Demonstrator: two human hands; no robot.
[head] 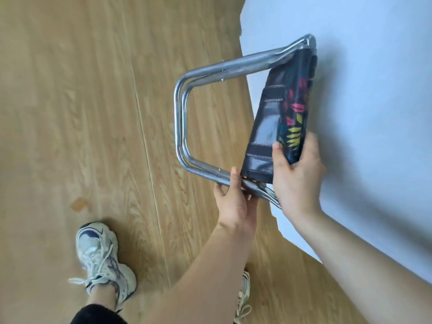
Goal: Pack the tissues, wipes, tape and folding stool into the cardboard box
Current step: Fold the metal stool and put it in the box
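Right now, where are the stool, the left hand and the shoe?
stool (268, 127): head view, dark fabric seat.
left hand (233, 204): head view, back of the hand.
shoe (102, 260): head view, laces.

Folded stool held across the counter's edge

I hold the folding stool (233, 108) flat in both hands: its fabric seat end lies over the counter (374, 90) on my right, its tube legs jut left above the floor (81, 113). My left hand (233, 202) is on the near tube, my right hand (297, 174) on the seat's near corner. My shoe (102, 258) stands on the floor, below and left.
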